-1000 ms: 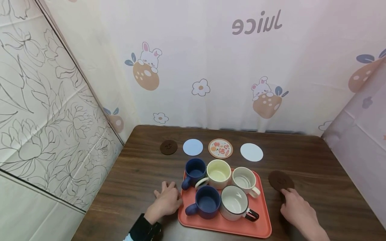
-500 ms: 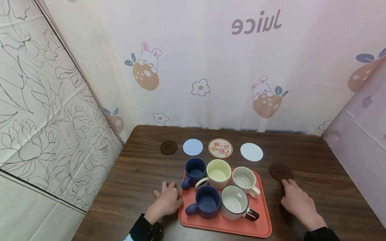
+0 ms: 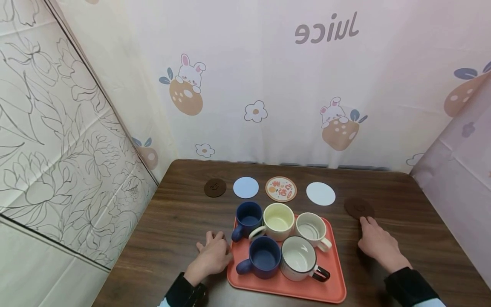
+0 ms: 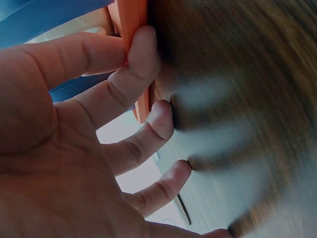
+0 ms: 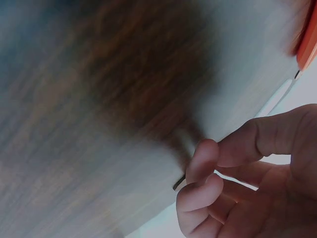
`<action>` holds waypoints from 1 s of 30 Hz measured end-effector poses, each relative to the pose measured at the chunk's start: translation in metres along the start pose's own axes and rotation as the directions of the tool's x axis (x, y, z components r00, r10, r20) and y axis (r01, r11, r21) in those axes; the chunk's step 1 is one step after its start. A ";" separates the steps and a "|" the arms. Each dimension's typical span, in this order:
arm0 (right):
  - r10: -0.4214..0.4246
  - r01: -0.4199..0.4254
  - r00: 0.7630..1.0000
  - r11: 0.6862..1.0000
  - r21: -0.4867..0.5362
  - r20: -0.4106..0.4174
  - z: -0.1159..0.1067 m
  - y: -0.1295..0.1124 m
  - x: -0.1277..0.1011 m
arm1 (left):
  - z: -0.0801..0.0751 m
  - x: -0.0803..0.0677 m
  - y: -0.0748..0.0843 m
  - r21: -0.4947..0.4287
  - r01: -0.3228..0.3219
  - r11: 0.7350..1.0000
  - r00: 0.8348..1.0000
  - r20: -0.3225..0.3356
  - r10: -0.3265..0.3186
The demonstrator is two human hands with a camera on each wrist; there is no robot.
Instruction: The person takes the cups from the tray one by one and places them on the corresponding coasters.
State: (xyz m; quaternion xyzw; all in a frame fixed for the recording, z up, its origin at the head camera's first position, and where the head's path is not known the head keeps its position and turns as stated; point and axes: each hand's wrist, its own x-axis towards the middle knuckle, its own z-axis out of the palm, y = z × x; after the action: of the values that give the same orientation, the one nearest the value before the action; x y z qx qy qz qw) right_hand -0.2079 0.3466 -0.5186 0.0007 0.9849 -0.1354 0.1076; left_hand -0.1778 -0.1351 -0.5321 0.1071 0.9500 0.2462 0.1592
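My left hand [image 3: 212, 256] is at the left edge of the coral-red tray [image 3: 330, 294]. In the left wrist view its thumb and index finger pinch the tray's rim [image 4: 132, 22], and the other fingers spread over the wood. On the right, my right hand [image 3: 379, 243] holds the near edge of a round dark brown coaster [image 3: 357, 207] with its fingertips. Only a sliver of that coaster [image 5: 179, 182] shows beyond the fingers in the right wrist view. The tray carries several mugs, among them a navy mug [image 3: 264, 258] and a black-handled white mug [image 3: 297, 258].
Along the back of the wooden table lie a brown coaster [image 3: 215, 187], a pale blue coaster [image 3: 245, 187], a patterned orange coaster [image 3: 281, 189] and a white coaster [image 3: 320, 194]. A printed curtain [image 3: 230, 85] hangs behind the table's far edge.
My right hand has slid the brown coaster a short way toward the back of the table. The left hand and the tray stay where they were.
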 end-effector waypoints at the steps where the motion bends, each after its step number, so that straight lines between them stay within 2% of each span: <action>1: -0.001 0.001 1.000 1.000 0.003 0.000 0.000 0.002 0.002 | 0.000 0.000 0.000 0.002 0.002 1.000 1.000 0.001 -0.002; 7: -0.011 0.011 1.000 1.000 0.009 0.012 -0.004 0.010 0.016 | -0.006 -0.005 0.008 0.009 0.019 1.000 1.000 0.009 -0.019; 19: 0.013 -0.015 0.998 0.999 0.032 0.062 -0.011 0.017 0.031 | -0.001 0.002 0.001 -0.009 0.021 1.000 1.000 0.011 -0.021; 30: 0.002 -0.004 0.999 0.999 0.033 0.050 -0.010 0.021 0.034 | 0.001 0.001 -0.002 -0.012 0.020 1.000 1.000 0.010 -0.020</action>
State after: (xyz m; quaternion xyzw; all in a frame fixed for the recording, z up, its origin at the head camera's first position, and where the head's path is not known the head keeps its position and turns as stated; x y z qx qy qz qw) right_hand -0.2426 0.3685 -0.5222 0.0006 0.9795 -0.1516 0.1324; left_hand -0.1786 -0.1356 -0.5344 0.0979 0.9488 0.2496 0.1670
